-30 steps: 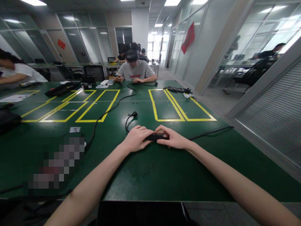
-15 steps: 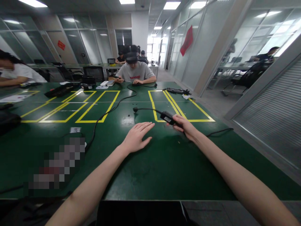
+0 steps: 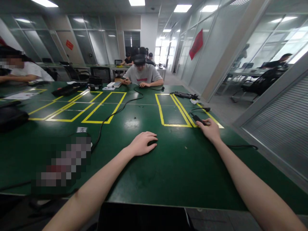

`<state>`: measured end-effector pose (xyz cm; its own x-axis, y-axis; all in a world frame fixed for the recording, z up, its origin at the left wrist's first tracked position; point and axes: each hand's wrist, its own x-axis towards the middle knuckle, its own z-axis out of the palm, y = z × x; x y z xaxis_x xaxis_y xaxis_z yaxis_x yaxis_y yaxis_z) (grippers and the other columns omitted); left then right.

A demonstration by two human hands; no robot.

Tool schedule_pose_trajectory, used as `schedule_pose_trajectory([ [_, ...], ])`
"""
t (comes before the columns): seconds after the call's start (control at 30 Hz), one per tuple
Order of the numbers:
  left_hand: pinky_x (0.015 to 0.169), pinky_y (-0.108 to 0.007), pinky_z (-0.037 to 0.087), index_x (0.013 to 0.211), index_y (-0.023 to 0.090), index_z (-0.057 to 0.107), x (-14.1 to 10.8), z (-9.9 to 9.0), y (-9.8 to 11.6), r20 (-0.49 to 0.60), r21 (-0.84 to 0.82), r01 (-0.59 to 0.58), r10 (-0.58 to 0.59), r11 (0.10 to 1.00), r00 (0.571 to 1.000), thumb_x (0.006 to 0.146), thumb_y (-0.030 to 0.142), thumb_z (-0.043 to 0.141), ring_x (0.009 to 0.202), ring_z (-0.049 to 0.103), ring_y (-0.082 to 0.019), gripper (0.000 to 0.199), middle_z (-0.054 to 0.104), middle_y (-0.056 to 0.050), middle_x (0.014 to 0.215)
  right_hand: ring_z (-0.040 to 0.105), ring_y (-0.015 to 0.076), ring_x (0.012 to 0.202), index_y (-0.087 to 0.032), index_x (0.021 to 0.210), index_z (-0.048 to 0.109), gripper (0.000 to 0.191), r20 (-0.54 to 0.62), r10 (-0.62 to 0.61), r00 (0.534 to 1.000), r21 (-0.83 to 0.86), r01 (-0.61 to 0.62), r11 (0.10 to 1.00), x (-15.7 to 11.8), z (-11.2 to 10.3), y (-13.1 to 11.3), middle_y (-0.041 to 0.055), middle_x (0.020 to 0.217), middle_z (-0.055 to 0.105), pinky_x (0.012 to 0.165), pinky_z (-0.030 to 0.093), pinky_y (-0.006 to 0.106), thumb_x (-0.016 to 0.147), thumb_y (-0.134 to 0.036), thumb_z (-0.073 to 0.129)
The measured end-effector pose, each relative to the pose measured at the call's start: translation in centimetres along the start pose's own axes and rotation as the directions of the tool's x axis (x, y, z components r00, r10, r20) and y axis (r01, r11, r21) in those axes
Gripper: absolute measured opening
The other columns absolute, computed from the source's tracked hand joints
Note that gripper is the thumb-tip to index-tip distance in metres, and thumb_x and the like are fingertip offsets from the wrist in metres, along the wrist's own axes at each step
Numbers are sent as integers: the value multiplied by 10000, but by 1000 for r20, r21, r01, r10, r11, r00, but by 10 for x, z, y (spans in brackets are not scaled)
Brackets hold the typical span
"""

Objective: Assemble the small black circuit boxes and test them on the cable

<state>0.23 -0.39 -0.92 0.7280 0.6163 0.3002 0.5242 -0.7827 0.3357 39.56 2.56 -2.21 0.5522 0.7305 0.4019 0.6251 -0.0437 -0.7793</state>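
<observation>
Head view: grasps one slim black adapter (image 3: 197, 120) with the right hand (image 3: 211, 129), at three o'clock beside yellow tape (image 3: 177, 125), partly hiding it. Trails one dark plug (image 3: 206, 109) toward one o'clock. Rests the left hand (image 3: 142, 143), released, palm down, on one green table (image 3: 178, 175) near seven. Shows one black folded stand (image 3: 185, 95) and one white scrap (image 3: 195, 101) at two.

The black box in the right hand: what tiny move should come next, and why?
Maybe the right hand should gently set the black box down: it's gripped near the yellow tape, and I can't tell whether it touches the green table.
</observation>
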Motion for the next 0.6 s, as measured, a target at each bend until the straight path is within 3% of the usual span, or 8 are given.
schedule_pose_trajectory([
  [0.1,1113,-424,491,1181,215,739,0,0,0,-1,-8,2,-2,1000,1000,973,315,631,1272,631,-249,255,697,-83,1352,711,318,927,-248,775,598,340,101,-86,991,-97,96,991,-3,2,4,107,961,773,764,527,399,697,-558,715],
  [0.23,1114,-422,492,1177,219,741,-1,0,1,-7,-10,0,0,1000,1000,974,317,627,1275,630,-249,252,697,-83,1353,703,308,900,-250,863,656,363,256,-203,945,-130,242,962,-6,3,4,95,1021,776,755,526,394,729,-585,690],
  [0.3,1114,-422,493,1179,219,741,-1,0,1,-12,-12,-1,0,1000,1000,975,317,624,1276,629,-249,254,698,-83,1352,702,315,898,-250,894,667,367,221,-175,959,-224,225,948,-5,3,3,103,1042,773,727,517,388,745,-586,682],
  [0.43,1113,-432,495,1182,220,740,-1,0,0,-14,-21,-4,4,1000,1000,975,315,618,1277,626,-249,258,697,-84,1351,700,329,908,-242,955,669,370,65,-47,997,-418,70,906,-1,0,3,122,1017,767,692,497,376,760,-556,688],
  [0.6,1109,-441,500,1178,218,740,-2,0,-1,-20,-21,-14,13,1000,1000,975,316,619,1270,630,-248,256,699,-84,1348,696,332,927,-241,972,676,364,82,8,997,-473,31,880,0,-3,3,118,1033,766,698,496,383,762,-537,705],
])
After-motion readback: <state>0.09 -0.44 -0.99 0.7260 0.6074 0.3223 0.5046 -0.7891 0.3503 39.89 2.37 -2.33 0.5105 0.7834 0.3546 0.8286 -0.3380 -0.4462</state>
